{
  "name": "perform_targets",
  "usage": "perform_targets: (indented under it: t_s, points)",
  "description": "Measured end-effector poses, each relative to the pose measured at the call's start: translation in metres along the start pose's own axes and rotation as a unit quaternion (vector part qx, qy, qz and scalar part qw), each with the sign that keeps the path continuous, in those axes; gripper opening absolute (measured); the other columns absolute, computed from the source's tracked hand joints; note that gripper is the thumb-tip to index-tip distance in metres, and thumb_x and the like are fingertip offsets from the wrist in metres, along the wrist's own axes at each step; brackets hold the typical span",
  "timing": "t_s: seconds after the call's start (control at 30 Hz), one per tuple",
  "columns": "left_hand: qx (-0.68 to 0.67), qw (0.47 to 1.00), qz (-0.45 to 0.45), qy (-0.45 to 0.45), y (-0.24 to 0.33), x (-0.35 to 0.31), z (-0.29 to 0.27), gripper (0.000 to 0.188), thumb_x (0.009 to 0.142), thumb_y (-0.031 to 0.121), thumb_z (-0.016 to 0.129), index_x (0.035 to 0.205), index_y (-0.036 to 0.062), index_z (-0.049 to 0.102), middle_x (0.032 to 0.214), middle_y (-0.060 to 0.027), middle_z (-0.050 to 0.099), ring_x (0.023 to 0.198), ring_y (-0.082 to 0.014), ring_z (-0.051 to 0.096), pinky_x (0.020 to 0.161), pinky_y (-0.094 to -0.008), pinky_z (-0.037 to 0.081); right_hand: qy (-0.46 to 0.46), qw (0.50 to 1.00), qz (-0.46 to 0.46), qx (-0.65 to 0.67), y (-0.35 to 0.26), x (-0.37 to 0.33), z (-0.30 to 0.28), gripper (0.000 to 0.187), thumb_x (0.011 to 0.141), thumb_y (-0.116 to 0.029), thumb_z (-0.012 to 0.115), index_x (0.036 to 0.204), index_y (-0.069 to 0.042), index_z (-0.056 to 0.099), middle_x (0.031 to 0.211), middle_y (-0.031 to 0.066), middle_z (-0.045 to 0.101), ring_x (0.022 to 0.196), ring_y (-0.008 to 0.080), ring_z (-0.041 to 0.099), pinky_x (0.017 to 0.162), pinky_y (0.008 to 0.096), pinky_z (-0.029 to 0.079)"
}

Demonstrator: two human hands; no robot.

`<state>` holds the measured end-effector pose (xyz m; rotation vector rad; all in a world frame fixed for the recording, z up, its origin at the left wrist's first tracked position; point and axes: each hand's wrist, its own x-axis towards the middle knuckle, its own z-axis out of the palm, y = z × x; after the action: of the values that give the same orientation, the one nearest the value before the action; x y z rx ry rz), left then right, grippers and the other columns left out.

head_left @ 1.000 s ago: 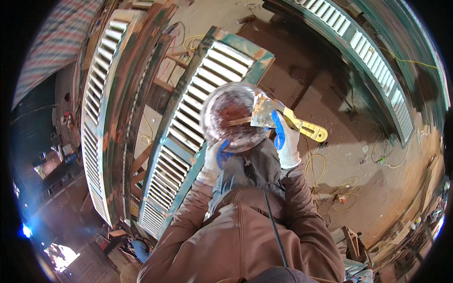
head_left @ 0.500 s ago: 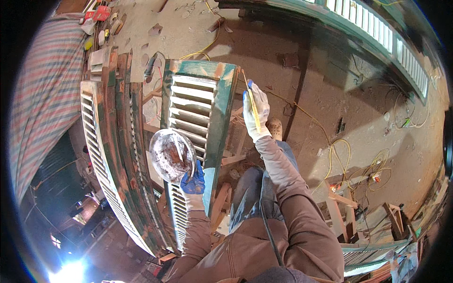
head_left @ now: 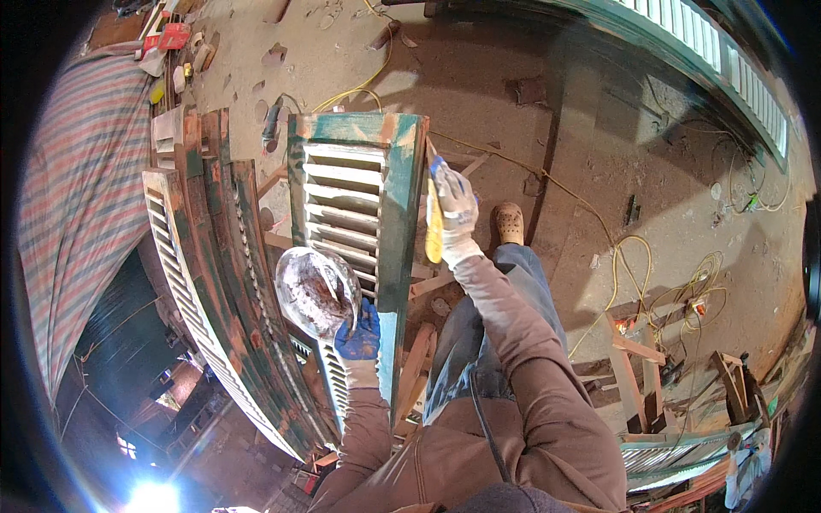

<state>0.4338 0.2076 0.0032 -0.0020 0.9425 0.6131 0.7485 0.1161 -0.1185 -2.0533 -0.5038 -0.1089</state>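
A green louvered shutter (head_left: 398, 214) with pale slats and bare brown patches stands in front of me. Over its left side, my left hand (head_left: 359, 332), in a blue-coated glove, grips the rim of a round bowl (head_left: 318, 291) smeared white and brown inside. Beside the shutter's right edge, near its top corner, my right hand (head_left: 453, 205) is closed round a flat yellow-handled tool (head_left: 434, 229). The tool's narrow tip points at that edge; whether it touches, and what kind of tool it is, I cannot tell.
More shutters (head_left: 201, 282) lean at the left by a striped sheet (head_left: 90, 188). Yellow cable (head_left: 629, 248) winds over the floor at the right, near wooden stands (head_left: 637, 368). Another long shutter (head_left: 701, 43) lies at the far right. A bright lamp (head_left: 152, 498) shines at lower left.
My right hand has moved down and slightly left, closer to the shutter's edge. The tool's yellow handle has turned its broad side to view. The bowl has shifted slightly, still in my left hand.
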Motion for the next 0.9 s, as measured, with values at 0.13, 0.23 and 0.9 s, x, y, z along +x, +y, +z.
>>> perform_targets:
  t_s: [0.13, 0.23, 0.9]
  points:
    - [0.002, 0.999, 0.017, 0.03, -0.004, 0.0, 0.012, 0.049, 0.086, 0.007, 0.059, 0.131, -0.0113, 0.053, 0.132, -0.0279, 0.059, 0.126, -0.0396, 0.056, 0.114, -0.055, 0.039, 0.072, 0.992, 0.085, 0.066, -0.007, 0.023, -0.013, 0.036, 0.094, -0.007, 0.061, 0.13, 0.0, 0.059, 0.12, 0.0187, 0.067, 0.105, 0.0372, 0.065, 0.093, 0.0428, 0.053]
    - [-0.03, 0.998, 0.013, 0.051, -0.002, 0.001, 0.008, 0.049, 0.085, 0.005, 0.058, 0.131, -0.0119, 0.053, 0.133, -0.0285, 0.058, 0.128, -0.0405, 0.054, 0.115, -0.0558, 0.038, 0.083, 0.99, 0.062, 0.097, 0.008, 0.038, -0.001, 0.032, 0.095, -0.007, 0.06, 0.127, -0.002, 0.062, 0.121, 0.0169, 0.067, 0.11, 0.0356, 0.065, 0.096, 0.0415, 0.052]
    - [-0.014, 0.996, 0.033, 0.077, 0.015, 0.01, -0.02, 0.07, 0.078, 0.009, 0.062, 0.139, -0.0147, 0.039, 0.141, -0.0329, 0.047, 0.134, -0.043, 0.046, 0.118, -0.0559, 0.032, 0.023, 0.994, 0.007, 0.106, 0.019, 0.042, -0.018, 0.037, 0.085, -0.003, 0.068, 0.121, -0.007, 0.066, 0.121, 0.0123, 0.069, 0.11, 0.0319, 0.066, 0.097, 0.0397, 0.052]
